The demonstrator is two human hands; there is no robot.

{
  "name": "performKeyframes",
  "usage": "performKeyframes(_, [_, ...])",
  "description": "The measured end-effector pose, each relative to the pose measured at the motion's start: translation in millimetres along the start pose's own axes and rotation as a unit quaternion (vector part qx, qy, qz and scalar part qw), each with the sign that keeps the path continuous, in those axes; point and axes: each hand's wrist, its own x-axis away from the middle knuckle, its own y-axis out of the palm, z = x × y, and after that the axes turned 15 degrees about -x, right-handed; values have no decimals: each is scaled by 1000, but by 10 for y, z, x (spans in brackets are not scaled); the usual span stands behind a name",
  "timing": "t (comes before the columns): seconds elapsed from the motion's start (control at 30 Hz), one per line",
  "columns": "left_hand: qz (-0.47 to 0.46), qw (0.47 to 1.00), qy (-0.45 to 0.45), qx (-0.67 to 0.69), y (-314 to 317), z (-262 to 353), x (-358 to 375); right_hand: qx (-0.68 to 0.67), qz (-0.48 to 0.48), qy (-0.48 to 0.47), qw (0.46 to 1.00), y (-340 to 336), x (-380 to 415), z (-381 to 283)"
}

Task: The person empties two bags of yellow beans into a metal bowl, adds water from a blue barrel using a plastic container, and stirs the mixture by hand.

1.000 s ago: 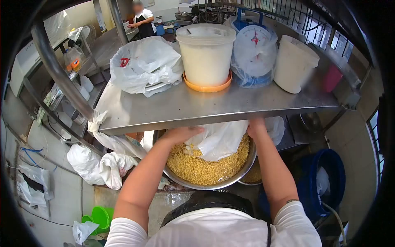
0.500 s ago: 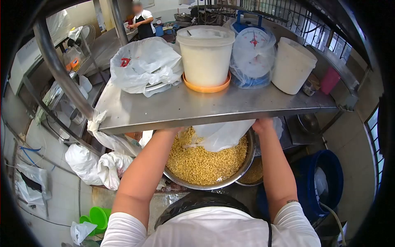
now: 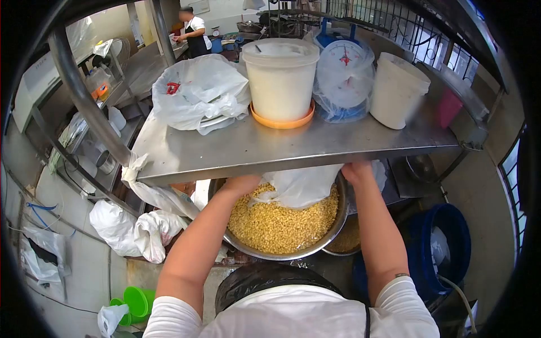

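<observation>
A wide metal basin (image 3: 269,256) is filled with pale yellow kernels (image 3: 282,225). White plastic sheeting (image 3: 301,188) hangs over the kernels from beneath the shelf edge. My left hand (image 3: 246,182) reaches over the basin's left side, close to the sheeting, its fingers hidden under the shelf edge. At the right end of the sheeting is my right hand (image 3: 356,170), closed on its upper corner, with the fingertips hidden by the shelf.
The steel shelf (image 3: 197,152) above my hands bears a bagged bundle (image 3: 200,93), a white bucket (image 3: 280,84), a bagged scale (image 3: 345,79) and a white tub (image 3: 398,93). Right stands a blue barrel (image 3: 459,236). A person (image 3: 195,35) works at the back.
My left hand has moved right, further over the basin, and shows more below the shelf. My right hand has shifted slightly left, the sheeting's corner moving with it.
</observation>
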Motion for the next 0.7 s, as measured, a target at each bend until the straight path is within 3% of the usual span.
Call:
performKeyframes(0.07, [16, 1000, 6, -20, 57, -72, -21, 25, -62, 32, 997, -114, -40, 11])
performKeyframes(0.17, [32, 996, -57, 62, -242, 166, 27, 25, -83, 46, 995, 125, 123, -46])
performKeyframes(0.27, [20, 997, -77, -5, -335, 201, -3, 55, -148, 42, 987, 44, 34, -78])
performKeyframes(0.33, [106, 979, -82, 155, -240, 165, -18, 46, -127, 50, 990, 92, 75, -27])
performKeyframes(0.37, [107, 979, -81, 155, -203, 132, -7, 36, -105, 59, 992, 108, 105, -13])
performKeyframes(0.43, [119, 992, -38, -12, -398, 291, 32, 14, -86, 18, 996, 117, 133, -58])
performKeyframes(0.47, [121, 992, -38, -12, -444, 312, 22, -9, -65, -22, 998, 122, 130, -82])
performKeyframes(0.57, [35, 995, 0, -89, -393, 335, 88, -10, -47, -33, 998, -300, -199, -173])
performKeyframes(0.63, [-3, 997, -27, 78, -282, 327, 135, -42, -36, -45, 997, -102, -64, -267])
performKeyframes(0.67, [-2, 997, -24, 78, -221, 358, 180, -75, -22, -52, 996, -3, 6, -267])
performKeyframes(0.7, [-75, 997, -24, 28, -153, 427, 258, -76, -19, -53, 996, -28, -3, -209])
